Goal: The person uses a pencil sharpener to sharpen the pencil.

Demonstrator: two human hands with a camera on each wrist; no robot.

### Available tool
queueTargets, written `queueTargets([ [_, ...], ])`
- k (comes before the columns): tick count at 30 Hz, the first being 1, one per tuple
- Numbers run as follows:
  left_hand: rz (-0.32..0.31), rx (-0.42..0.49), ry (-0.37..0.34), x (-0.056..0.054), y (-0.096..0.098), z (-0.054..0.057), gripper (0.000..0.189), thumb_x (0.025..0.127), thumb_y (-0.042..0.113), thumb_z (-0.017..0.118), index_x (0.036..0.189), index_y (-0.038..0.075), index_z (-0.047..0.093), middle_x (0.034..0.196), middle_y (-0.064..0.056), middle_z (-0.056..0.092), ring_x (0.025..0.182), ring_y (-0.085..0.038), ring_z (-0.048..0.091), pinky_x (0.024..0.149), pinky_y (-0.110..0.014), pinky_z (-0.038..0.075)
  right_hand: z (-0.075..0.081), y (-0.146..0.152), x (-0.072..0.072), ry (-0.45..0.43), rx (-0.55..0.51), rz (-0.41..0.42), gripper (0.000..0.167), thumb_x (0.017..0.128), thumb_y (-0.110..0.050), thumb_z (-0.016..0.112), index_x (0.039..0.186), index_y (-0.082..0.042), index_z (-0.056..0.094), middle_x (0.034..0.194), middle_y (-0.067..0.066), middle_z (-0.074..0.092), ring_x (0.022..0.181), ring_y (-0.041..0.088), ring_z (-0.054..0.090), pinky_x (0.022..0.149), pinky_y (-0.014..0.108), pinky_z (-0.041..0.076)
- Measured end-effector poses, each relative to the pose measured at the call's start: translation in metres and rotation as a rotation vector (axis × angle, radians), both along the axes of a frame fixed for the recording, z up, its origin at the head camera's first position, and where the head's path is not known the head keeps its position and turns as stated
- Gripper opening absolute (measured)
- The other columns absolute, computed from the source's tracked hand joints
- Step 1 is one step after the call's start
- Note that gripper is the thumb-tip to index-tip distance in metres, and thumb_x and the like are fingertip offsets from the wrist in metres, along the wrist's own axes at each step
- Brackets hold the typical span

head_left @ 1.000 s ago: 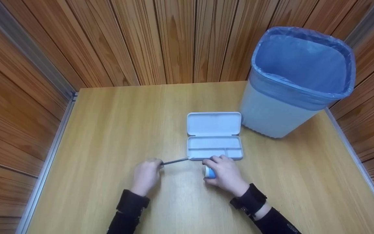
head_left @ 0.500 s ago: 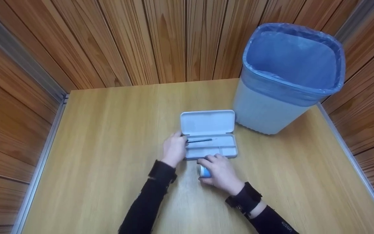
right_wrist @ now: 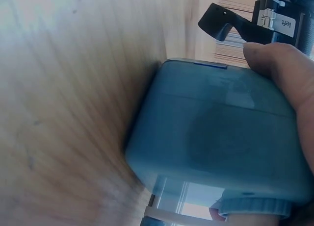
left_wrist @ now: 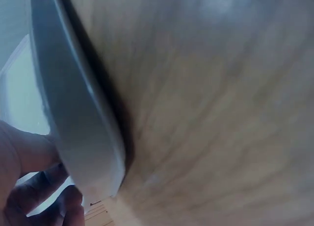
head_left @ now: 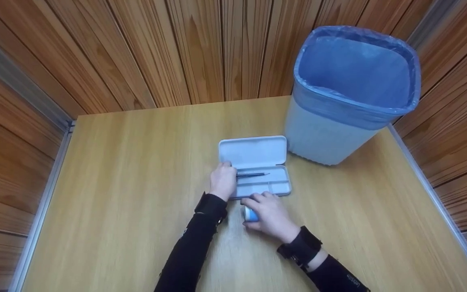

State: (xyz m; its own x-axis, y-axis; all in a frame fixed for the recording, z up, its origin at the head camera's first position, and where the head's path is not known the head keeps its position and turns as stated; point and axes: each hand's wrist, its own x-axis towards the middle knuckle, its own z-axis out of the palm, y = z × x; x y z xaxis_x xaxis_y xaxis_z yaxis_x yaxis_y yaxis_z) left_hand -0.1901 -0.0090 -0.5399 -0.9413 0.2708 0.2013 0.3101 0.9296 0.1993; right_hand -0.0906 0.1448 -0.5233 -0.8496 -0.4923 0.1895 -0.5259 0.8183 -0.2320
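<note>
In the head view an open pale pencil case (head_left: 253,150) lies on the table, its lid tipped back. My left hand (head_left: 223,180) is at the case's left end and holds a dark pencil (head_left: 251,174), which lies along the rear compartment with its tip to the right. The left wrist view shows curled fingers (left_wrist: 37,196) beside the case wall (left_wrist: 81,123); the grip on the pencil is hidden there. Just in front of the case, my right hand (head_left: 270,215) grips a blue and white pencil sharpener (head_left: 251,214). Close up it is a rounded blue box (right_wrist: 211,133) with a ribbed ring.
A tall whitish bin (head_left: 322,138) with a blue liner stands at the back right, close to the case's lid. Wood-panelled walls (head_left: 201,48) border the table (head_left: 136,170) at the back and sides.
My left hand has carried the pencil from the left of the case into its rear compartment, then a little farther right. My right hand keeps its grip on the sharpener. The head view has shifted slightly.
</note>
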Motion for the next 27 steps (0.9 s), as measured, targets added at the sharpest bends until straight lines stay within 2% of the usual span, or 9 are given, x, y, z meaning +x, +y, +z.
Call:
queueTargets([
  [12,0.005,-0.003,-0.002,-0.001,0.003,-0.004,0.023,0.087,0.004,0.057,0.079,0.01,0.077,0.085,-0.008,0.067,0.08,-0.027,0.063,0.065,-0.04,0.056,-0.002,0.001,0.0,0.011,-0.004,-0.002,0.058,0.069,-0.045,0.087,0.119,-0.022,0.067,0.108,0.002,0.069,0.092,0.024,0.059,0.078,0.041,0.051],
  [20,0.004,0.029,0.041,0.001,-0.004,-0.005,0.015,0.081,0.005,0.064,0.077,0.012,0.077,0.08,-0.005,0.066,0.077,-0.026,0.063,0.062,-0.039,0.054,-0.005,0.001,0.0,0.097,-0.014,0.023,0.058,0.066,-0.046,0.088,0.115,-0.021,0.068,0.103,0.0,0.068,0.09,0.023,0.059,0.073,0.038,0.049],
  [24,0.001,0.064,0.055,0.003,-0.009,-0.002,0.01,0.079,0.007,0.069,0.076,0.012,0.077,0.081,-0.004,0.065,0.077,-0.025,0.062,0.063,-0.038,0.054,-0.003,0.001,0.0,0.068,-0.009,0.014,0.059,0.068,-0.047,0.086,0.118,-0.022,0.067,0.105,0.0,0.068,0.091,0.022,0.059,0.076,0.038,0.05],
  [27,0.01,0.079,0.026,0.006,-0.013,0.004,0.009,0.082,0.009,0.072,0.083,0.013,0.079,0.085,-0.005,0.067,0.079,-0.025,0.063,0.066,-0.038,0.055,-0.002,0.002,0.001,0.025,-0.006,0.005,0.059,0.07,-0.046,0.085,0.121,-0.022,0.067,0.108,0.001,0.068,0.093,0.022,0.059,0.079,0.038,0.05],
])
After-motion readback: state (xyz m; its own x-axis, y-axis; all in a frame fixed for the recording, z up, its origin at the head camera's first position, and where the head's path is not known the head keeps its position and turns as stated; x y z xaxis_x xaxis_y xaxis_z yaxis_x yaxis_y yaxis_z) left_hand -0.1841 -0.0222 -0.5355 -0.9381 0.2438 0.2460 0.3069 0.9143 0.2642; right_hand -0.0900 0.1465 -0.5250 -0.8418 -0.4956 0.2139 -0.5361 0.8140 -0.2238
